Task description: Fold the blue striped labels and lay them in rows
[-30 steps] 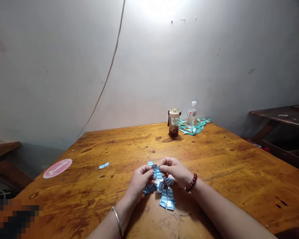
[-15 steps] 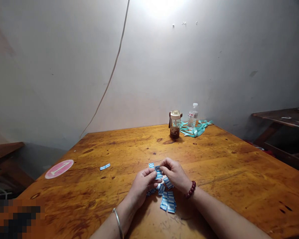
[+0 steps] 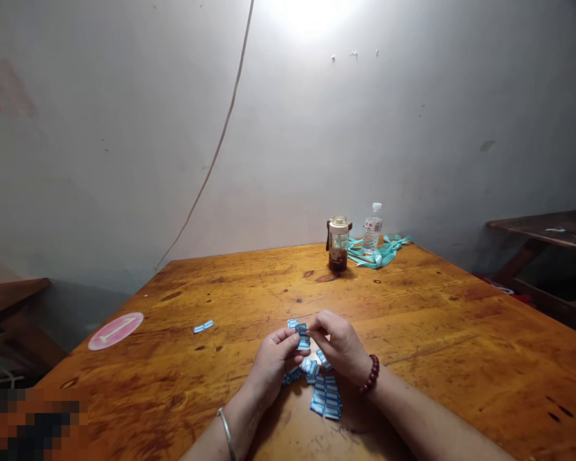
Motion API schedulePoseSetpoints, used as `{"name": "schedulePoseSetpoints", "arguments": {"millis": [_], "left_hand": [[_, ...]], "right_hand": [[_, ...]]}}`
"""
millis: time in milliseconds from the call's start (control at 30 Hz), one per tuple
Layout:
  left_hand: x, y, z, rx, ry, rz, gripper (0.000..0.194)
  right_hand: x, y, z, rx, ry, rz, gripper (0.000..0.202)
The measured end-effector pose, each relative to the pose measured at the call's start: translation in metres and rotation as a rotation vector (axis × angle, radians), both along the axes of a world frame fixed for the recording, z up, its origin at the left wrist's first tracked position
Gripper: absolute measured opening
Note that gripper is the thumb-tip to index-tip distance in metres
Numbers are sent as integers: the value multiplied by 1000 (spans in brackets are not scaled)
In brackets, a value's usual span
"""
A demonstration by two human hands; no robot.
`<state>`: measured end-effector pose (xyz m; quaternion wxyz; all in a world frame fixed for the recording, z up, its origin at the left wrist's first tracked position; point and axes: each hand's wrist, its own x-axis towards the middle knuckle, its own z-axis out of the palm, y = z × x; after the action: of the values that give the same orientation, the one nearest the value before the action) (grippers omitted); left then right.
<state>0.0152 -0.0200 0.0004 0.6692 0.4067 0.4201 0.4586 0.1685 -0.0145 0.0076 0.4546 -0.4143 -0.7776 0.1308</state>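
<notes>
Between thumb and fingers, my left hand (image 3: 274, 362) holds a small blue-and-white label strip (image 3: 302, 339). The thumb and index finger of my right hand (image 3: 335, 340) pinch together at the strip's upper right edge. Below the hands, more blue-and-white strips (image 3: 326, 398) lie overlapping on the wooden table (image 3: 249, 288). Some of them are partly covered by my hands. One strip (image 3: 293, 323) shows just beyond my left fingertips. Another small piece (image 3: 203, 327) lies apart on the left.
A cup with dark liquid (image 3: 338, 246) and a clear water bottle (image 3: 373, 229) stand at the table's back, beside turquoise ribbon (image 3: 381, 257). A pink oval sticker (image 3: 116, 331) is at the left edge. A cable (image 3: 221, 137) runs down the wall.
The view has shifted slightly, so the scene sits a little lower. Both hands stay at the strip, with the right fingers drawn closer together at its edge.
</notes>
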Motion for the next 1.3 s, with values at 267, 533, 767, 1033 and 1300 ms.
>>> {"name": "schedulePoseSetpoints", "arguments": {"millis": [267,533,767,1033,1300], "left_hand": [[0,0,-2,10,9,-13,19],[-1,0,1,33,26,-56,23],[-2,1,2,36,17,-70,20],[-7,9,1,-22,32,82,22],[-4,7,-2,1,39,46,22]], "right_hand": [[-4,-1,0,-81,68,12,5],[-7,4,-5,-415,382,156,9],[0,6,0,-430,357,168,9],[45,21,4,-666,-144,124,14],[35,20,-7,-613,-473,125,30]]}}
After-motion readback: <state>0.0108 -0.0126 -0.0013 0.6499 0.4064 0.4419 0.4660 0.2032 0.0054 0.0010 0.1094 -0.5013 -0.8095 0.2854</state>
